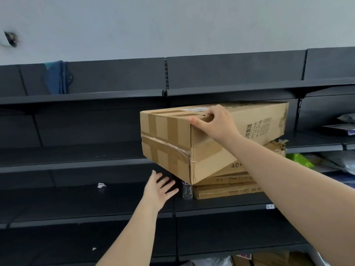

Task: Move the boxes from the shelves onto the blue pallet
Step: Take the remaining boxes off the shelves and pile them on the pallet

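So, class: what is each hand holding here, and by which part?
The right hand grips the large cardboard box at its top near edge, by the corner. The left hand is open beneath it, holding nothing.

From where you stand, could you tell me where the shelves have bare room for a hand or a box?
The shelf left of the water bottle is bare except a paper scrap; the left hand hovers there. It is crowded rightward: the flat cartons and the large box under the right hand.
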